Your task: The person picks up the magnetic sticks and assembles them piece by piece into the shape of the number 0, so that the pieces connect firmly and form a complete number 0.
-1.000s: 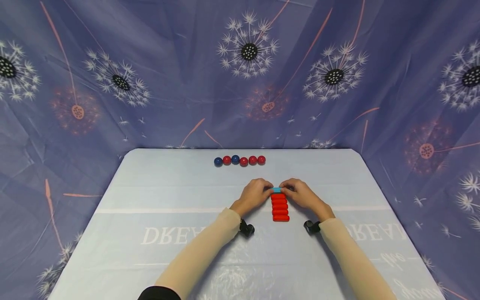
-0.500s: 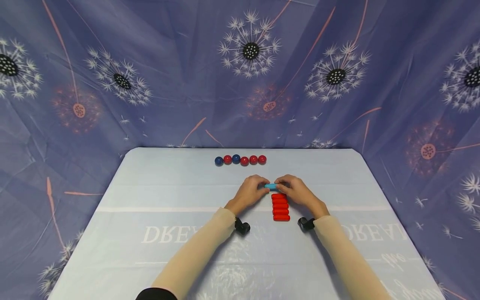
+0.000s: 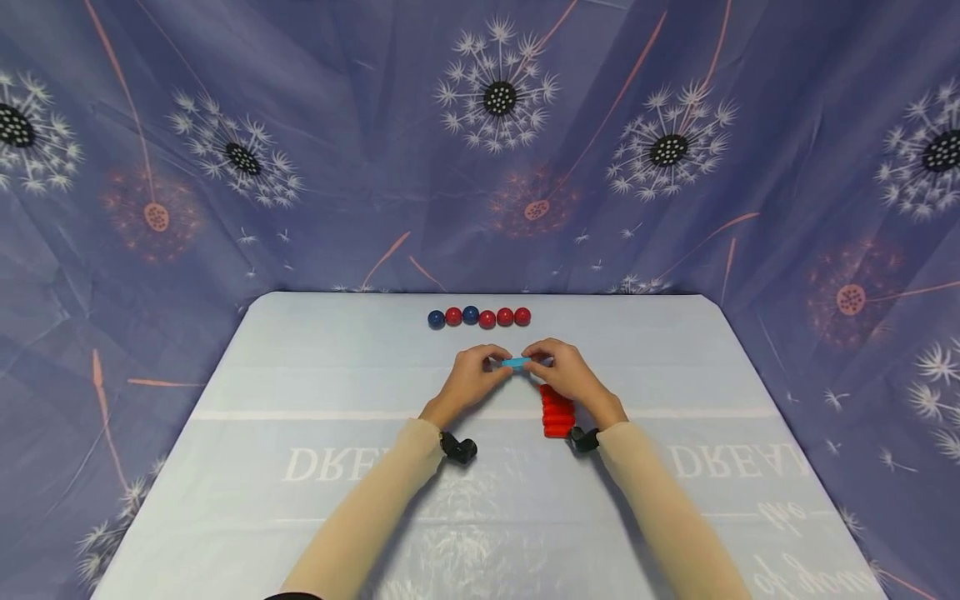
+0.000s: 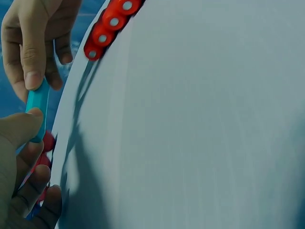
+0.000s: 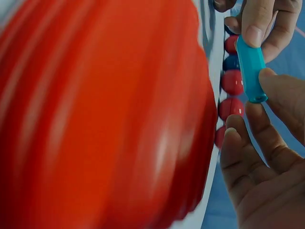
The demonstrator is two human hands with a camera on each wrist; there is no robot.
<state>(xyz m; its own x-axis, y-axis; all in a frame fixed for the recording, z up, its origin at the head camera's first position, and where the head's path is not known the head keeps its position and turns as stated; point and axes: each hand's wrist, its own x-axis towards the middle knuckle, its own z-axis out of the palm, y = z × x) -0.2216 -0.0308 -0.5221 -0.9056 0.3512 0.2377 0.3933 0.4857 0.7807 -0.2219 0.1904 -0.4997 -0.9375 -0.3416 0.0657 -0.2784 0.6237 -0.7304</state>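
1. So, red rods (image 3: pixel 557 412) nearest: the right wrist camera (image 3: pixel 583 439) looks close to their right side, I'd lift that wrist a touch.
2. Just beyond the rods, off left, there's the blue piece (image 3: pixel 515 363), left hand (image 3: pixel 467 375) pinching one end, right hand (image 3: pixel 564 369) the other. Light, even pressure should steady it.
3. Farther beyond the rods: balls (image 3: pixel 487 319). Don't bump them.

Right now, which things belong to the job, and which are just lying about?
In the job: light-blue piece, held by left grip and right grip; perhaps red cylinders, side by side.

Probably just lying about: red balls, blue balls.
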